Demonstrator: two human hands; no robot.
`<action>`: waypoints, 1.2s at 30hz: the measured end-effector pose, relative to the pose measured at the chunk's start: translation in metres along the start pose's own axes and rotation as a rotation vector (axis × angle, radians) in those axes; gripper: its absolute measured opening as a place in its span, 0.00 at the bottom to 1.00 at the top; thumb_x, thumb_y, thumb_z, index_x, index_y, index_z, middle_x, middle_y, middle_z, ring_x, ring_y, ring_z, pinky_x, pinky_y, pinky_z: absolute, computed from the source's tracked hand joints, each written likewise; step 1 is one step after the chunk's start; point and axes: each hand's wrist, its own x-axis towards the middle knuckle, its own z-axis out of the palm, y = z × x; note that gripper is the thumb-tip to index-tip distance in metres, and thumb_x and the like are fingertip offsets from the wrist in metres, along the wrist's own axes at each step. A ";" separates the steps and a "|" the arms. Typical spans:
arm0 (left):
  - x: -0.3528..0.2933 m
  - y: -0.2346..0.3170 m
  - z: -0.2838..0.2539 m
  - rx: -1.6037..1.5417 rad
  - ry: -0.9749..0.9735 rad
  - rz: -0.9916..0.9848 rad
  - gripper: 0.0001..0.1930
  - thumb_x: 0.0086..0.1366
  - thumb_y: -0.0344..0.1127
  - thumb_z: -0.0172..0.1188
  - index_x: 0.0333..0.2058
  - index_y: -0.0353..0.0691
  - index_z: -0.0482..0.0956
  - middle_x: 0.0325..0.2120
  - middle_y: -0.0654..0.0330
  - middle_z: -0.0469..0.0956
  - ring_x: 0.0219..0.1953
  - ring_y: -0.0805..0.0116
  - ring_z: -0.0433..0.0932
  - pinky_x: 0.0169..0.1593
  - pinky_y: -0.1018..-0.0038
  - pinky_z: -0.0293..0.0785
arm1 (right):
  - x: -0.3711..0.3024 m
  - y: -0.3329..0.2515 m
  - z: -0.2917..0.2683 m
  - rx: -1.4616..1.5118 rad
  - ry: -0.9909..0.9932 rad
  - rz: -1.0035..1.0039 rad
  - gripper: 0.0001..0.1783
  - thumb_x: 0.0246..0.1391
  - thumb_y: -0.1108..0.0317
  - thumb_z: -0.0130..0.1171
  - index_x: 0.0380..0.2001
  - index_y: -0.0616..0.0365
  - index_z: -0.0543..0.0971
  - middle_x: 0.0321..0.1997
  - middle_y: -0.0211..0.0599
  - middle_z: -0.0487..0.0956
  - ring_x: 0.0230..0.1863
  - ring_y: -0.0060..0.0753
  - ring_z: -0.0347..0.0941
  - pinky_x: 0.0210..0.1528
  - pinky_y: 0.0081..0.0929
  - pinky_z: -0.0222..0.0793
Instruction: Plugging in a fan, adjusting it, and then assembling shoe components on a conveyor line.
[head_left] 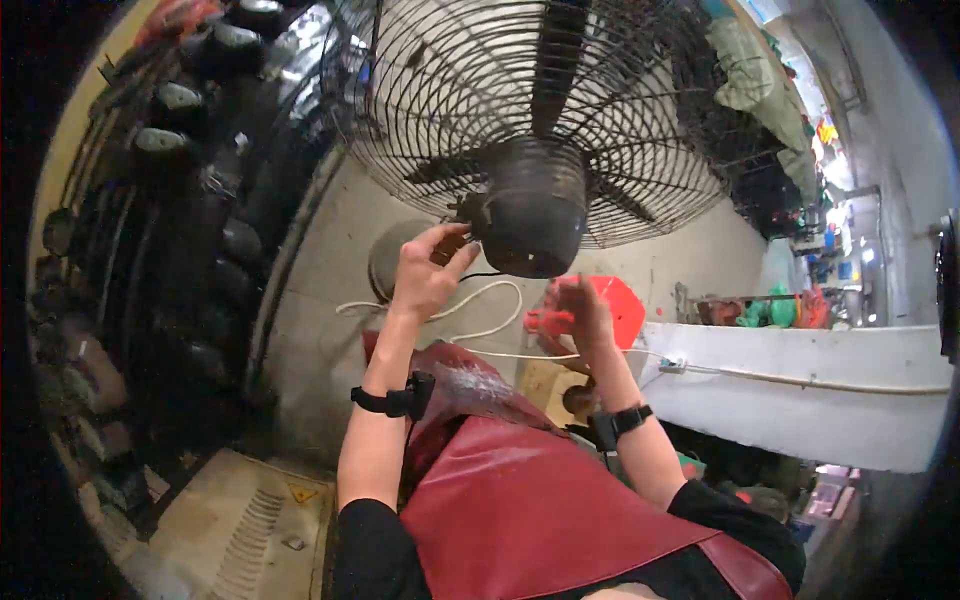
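Observation:
A large fan with a dark wire cage fills the top of the view, its round black motor housing facing me. My left hand is raised at the left side of that housing, by a small dark fitting. Its thumb and fingertips come together there in a pinch, and what lies between them is too hidden to name. Just right of and below the housing is my right hand, apart from the motor. Motion smears its fingers. A red plastic stool stands behind it.
A pale cord loops over the floor and runs right to a white ledge. A cardboard box sits below the stool. Dark machinery lines the left side, with a beige metal cabinet at lower left.

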 end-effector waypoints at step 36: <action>0.046 -0.016 0.006 0.080 -0.189 0.041 0.12 0.67 0.35 0.55 0.29 0.32 0.77 0.21 0.44 0.77 0.24 0.45 0.77 0.27 0.56 0.69 | -0.079 0.152 0.003 -0.573 0.187 0.226 0.18 0.61 0.62 0.62 0.50 0.62 0.78 0.40 0.35 0.82 0.37 0.26 0.79 0.36 0.25 0.74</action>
